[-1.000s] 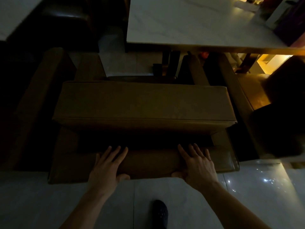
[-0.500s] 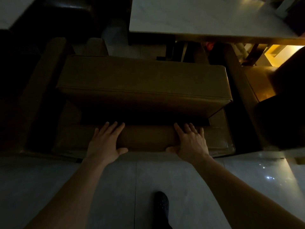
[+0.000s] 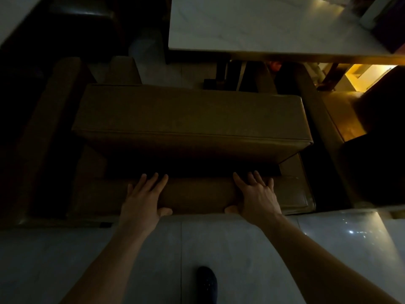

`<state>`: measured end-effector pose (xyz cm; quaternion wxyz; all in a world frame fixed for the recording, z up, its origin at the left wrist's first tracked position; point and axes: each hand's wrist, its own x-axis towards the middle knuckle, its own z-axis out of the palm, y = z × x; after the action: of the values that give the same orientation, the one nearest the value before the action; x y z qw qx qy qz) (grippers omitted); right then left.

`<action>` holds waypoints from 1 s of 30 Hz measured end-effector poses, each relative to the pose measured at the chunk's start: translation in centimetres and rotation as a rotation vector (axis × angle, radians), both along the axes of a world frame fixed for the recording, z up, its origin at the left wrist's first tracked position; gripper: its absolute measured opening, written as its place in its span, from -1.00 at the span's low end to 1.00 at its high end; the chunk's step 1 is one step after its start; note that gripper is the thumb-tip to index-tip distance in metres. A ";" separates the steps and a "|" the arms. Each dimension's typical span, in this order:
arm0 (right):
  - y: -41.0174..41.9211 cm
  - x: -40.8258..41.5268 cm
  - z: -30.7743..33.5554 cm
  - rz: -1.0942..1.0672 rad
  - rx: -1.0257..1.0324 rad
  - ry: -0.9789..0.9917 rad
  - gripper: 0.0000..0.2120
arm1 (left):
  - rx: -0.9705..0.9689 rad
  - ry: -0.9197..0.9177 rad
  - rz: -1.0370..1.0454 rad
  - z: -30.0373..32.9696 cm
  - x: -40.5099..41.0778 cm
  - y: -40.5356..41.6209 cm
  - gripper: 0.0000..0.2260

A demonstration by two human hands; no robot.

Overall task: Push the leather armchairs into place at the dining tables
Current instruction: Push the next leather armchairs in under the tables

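At the far left a dark chair arm (image 3: 54,132) runs up the floor; it is too dim to tell if it belongs to another armchair; next to it sits the brown leather armchair (image 3: 190,119), seen from behind and above, with its back nearest the person and its seat cushion pointing at the table (image 3: 252,25); the armchair is just in front of the table's near edge and looks a bit left of the table's middle, so I think it needs more pushing before it is tucked in.

The left hand (image 3: 142,200) lies flat on the top of the chair back; its fingers (image 3: 153,183) are straight and spread wide, with the thumb hooked over the near edge; the right hand (image 3: 256,198) does the same a little way along, fingers straight and spread, thumb low on the near side; flat hands set apart like this look good for pushing a heavy chair straight so it does not turn; both arms are stretched out, which fits a push.

A dark shoe (image 3: 207,284) stands on the shiny tiled floor (image 3: 241,249) between the arms.

On the right another brown chair (image 3: 328,137) is half in shadow; a yellow light glows behind it; the table's legs are hard to see; the table top is cut off at the top and right; the room is very dark, so small things are lost.
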<state>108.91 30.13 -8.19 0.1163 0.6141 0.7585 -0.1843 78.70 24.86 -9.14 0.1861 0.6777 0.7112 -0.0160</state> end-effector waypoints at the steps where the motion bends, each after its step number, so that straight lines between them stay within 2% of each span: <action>1: -0.1 0.0 -0.2 0.001 -0.001 0.002 0.06 | 0.000 -0.008 0.005 0.1 0.0 -0.1 -0.16; 13: -0.5 -0.2 -0.3 0.015 -0.018 -0.051 0.07 | -0.082 0.016 0.021 1.2 0.3 0.1 -0.16; 18: -0.3 0.0 0.8 0.056 -0.096 -0.099 0.06 | -0.171 0.042 -0.032 2.1 -0.1 0.2 -0.11; 22: 0.4 -0.4 3.3 0.000 -0.202 -0.086 -0.06 | -0.247 -0.019 -0.010 4.3 -0.8 0.6 -0.17; 26: 0.1 -2.5 6.8 -0.047 -0.231 -0.053 -0.35 | -0.250 -0.095 0.018 7.8 -2.8 0.5 -0.21; 30: -0.6 -6.1 11.2 -0.044 -0.279 -0.027 -0.49 | -0.260 -0.136 -0.008 11.5 -5.9 -0.2 -0.18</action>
<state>102.86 29.51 3.05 0.2066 0.6107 0.7104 -0.2823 72.80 24.71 2.37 0.3200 0.6501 0.6863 -0.0630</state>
